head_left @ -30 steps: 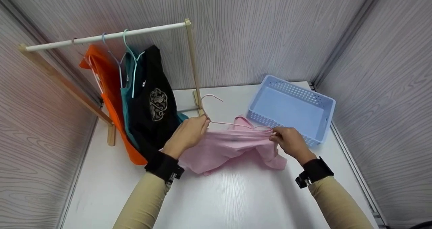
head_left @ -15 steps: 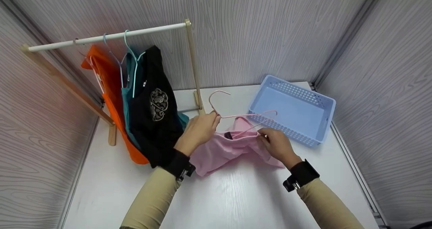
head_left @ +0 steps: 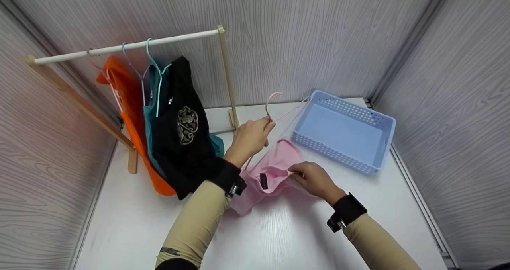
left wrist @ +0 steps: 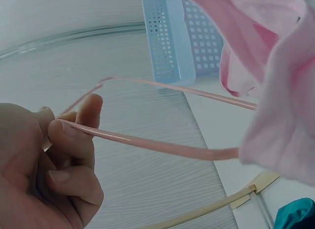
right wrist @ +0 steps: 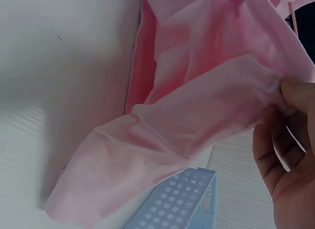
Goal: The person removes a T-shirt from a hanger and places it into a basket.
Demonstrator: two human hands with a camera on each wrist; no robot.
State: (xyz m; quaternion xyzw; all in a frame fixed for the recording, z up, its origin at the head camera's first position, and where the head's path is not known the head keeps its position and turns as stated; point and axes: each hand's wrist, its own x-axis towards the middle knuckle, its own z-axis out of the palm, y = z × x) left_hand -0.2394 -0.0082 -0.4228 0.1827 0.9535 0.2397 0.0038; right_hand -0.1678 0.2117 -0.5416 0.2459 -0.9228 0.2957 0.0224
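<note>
My left hand (head_left: 252, 137) grips a pink wire hanger (left wrist: 162, 146) near the base of its hook, holding it above the table. One end of the hanger runs into a pink shirt (head_left: 281, 154), while its other end sticks out in the air toward the basket. With thumb and finger, my right hand (head_left: 314, 180) pinches the shirt's fabric at the neckline, where a dark label (head_left: 263, 181) shows inside. In the right wrist view a pink sleeve (right wrist: 123, 175) hangs down from the pinched cloth.
A rack with a white rail (head_left: 183, 36) stands at the left. On it hang an orange garment (head_left: 131, 102), a teal garment (head_left: 217, 144) and a black garment (head_left: 175, 142) with an emblem. A blue perforated basket (head_left: 338, 136) sits at the back right of the white table (head_left: 279, 238).
My left hand has moved up and right, drawing the hanger's far end out of the shirt's neck opening and tilting it upward. My right hand has shifted left and nearer with the pinched fabric.
</note>
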